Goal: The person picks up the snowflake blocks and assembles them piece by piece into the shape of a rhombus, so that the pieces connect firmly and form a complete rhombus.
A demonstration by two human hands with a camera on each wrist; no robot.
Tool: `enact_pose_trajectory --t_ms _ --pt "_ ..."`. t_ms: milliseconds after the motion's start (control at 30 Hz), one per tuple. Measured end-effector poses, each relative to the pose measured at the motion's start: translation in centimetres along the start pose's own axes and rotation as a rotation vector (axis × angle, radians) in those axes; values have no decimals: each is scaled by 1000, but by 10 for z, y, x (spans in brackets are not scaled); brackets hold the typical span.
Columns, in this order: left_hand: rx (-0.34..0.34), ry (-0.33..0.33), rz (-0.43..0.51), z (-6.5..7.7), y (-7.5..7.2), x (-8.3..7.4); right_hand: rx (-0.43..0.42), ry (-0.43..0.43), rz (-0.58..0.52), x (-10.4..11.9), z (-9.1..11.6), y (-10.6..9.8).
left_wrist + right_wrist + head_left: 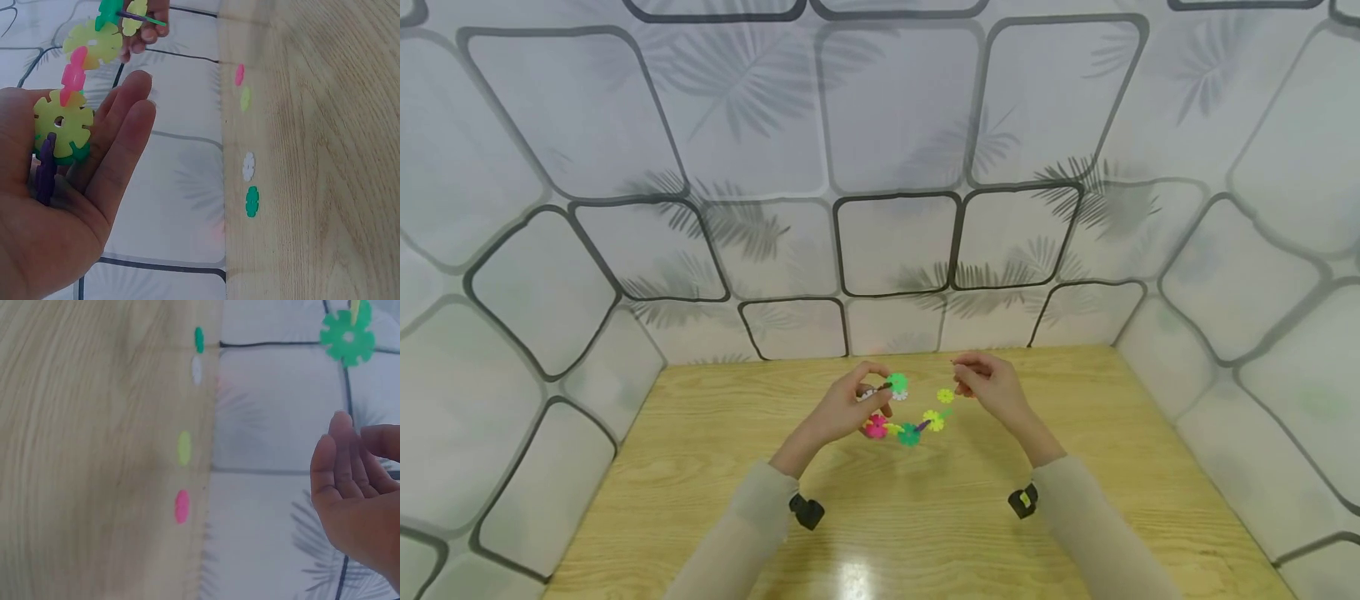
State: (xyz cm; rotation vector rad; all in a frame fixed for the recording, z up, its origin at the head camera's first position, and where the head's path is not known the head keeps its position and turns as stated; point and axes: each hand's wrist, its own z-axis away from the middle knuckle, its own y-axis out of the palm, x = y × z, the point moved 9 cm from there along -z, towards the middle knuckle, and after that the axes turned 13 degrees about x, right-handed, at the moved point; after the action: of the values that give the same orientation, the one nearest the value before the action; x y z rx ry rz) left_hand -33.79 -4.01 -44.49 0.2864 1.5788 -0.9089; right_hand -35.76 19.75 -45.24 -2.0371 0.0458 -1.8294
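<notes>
A chain of colourful notched interlocking plastic discs (909, 434) is in my left hand (838, 408), held between thumb and fingers. In the left wrist view, a purple disc (45, 172) and a yellow disc (63, 124) lie against the left palm, while the rest of the chain stretches away toward the right hand. My right hand (992, 387) is raised near the chain's far end, its fingers loosely bent. The right wrist view shows no disc between those fingers; a green chain disc (347, 339) hangs apart from them.
Loose discs lie along the far side of the wooden table (880, 517): green (252, 201), white (249, 166), yellow (245, 99) and pink (239, 74). A patterned wall covering (895, 242) rises behind the table and along both sides.
</notes>
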Motion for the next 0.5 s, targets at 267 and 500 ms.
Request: enact_pose_trajectory --t_ms 267,500 --pt "-29 14 -44 -2 -2 -1 -17 88 92 -32 -4 -15" --pt "-38 57 -56 -4 -3 -2 22 164 243 -69 -7 -18"
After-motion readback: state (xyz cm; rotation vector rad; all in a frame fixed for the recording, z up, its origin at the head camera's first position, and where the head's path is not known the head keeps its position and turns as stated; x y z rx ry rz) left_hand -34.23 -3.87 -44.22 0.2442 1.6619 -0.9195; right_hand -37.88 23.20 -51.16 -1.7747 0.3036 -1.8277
